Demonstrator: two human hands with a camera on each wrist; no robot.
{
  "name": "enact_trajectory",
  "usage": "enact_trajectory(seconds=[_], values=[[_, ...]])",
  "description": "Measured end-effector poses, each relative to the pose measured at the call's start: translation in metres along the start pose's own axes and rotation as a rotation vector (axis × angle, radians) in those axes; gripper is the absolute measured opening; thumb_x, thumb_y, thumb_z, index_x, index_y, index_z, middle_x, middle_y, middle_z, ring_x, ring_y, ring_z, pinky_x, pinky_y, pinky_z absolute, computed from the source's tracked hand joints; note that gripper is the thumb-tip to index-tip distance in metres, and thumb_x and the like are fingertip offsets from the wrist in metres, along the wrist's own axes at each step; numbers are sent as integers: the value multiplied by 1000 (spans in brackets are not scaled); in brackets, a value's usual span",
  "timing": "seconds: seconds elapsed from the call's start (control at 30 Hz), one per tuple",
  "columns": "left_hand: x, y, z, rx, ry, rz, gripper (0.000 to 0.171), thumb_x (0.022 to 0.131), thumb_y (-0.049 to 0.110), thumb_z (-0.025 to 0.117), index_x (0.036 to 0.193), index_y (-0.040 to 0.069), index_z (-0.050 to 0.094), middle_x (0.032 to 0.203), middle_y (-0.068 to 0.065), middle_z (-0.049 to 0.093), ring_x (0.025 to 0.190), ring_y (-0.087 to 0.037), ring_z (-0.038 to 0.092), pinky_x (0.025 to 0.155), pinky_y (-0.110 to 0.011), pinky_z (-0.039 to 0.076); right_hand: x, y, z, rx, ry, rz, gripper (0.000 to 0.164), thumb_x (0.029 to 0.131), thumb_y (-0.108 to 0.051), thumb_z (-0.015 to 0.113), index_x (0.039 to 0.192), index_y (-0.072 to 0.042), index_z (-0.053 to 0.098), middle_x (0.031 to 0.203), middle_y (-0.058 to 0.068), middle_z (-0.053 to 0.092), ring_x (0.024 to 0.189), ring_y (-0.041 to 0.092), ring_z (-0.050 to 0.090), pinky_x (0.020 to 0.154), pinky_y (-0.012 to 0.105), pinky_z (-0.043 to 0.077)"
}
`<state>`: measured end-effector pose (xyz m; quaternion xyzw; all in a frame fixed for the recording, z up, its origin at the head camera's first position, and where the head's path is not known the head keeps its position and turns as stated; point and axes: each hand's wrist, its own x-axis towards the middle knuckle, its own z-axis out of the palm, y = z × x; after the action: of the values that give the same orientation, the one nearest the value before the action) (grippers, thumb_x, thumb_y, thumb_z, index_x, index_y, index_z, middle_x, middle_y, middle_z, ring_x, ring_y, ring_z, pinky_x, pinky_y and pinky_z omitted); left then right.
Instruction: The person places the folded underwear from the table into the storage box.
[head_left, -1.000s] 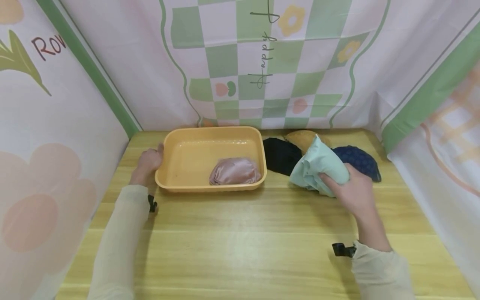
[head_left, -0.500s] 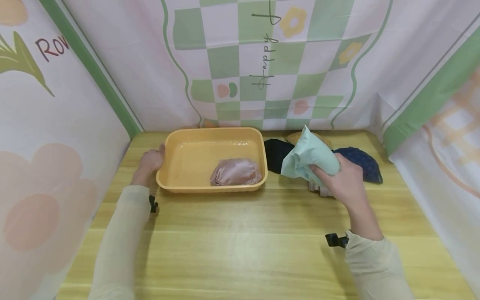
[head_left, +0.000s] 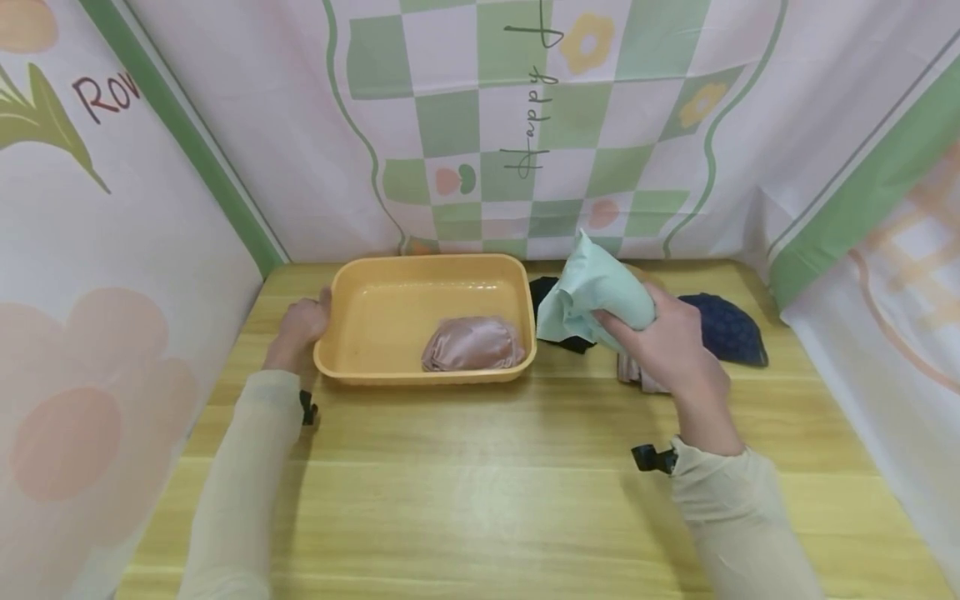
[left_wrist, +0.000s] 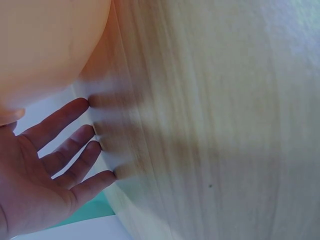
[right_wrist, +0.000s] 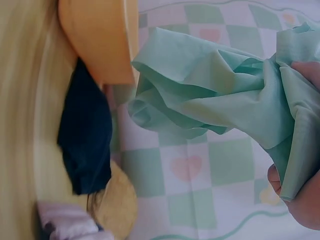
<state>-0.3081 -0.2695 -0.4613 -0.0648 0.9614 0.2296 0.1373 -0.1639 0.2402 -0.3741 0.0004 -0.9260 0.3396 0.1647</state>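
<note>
My right hand (head_left: 675, 342) grips a folded mint-green cloth (head_left: 603, 287), held up over the things at the tray's right; its loose folds spread out in the right wrist view. My left hand (head_left: 302, 321) is at the left end of a yellow tray (head_left: 425, 377). In the left wrist view, that hand's fingers (left_wrist: 60, 122) are spread and reach the wooden tabletop, with the thumb by the tray's rim. A shiny pink bundle of satiny cloth (head_left: 474, 343) lies in the tray's front right part.
Right of the tray lie a black cloth (head_left: 542, 292), a dark blue patterned half-round cloth item (head_left: 726, 329) and a pinkish pleated cloth (head_left: 636, 375), partly hidden. A tan rounded item (right_wrist: 117, 202) shows in the right wrist view. Printed curtains (head_left: 300, 167) border the table (head_left: 465, 483).
My right hand has carried the mint-green cloth leftward and upward, toward the tray, uncovering the pinkish pleated cloth. My left hand has stayed at the tray's left end.
</note>
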Motion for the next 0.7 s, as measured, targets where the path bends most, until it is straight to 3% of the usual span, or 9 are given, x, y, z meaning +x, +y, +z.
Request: enact_trajectory(seconds=[0.23,0.63,0.7], values=[[3,-1,0,20,-4,7,96,101,58,-5,141,-15,43,143,-39,45,133,-54,43,117,-59,33,9,-14,13,48,32,-79,45,83,-43,76,114,-10,69,97,15,73,81,30,64,71,42,46],[3,-2,2,10,18,3,94,102,56,-3,138,-15,46,140,-39,47,131,-55,46,115,-60,35,17,-37,39,66,-35,-183,36,84,-39,77,100,-9,68,83,10,68,71,25,57,64,37,42],[3,-1,2,9,17,-1,93,102,55,-3,138,-15,46,140,-39,47,131,-54,45,115,-60,35,18,-40,45,57,-52,-208,37,84,-38,77,104,-8,68,86,11,69,73,26,59,65,37,43]])
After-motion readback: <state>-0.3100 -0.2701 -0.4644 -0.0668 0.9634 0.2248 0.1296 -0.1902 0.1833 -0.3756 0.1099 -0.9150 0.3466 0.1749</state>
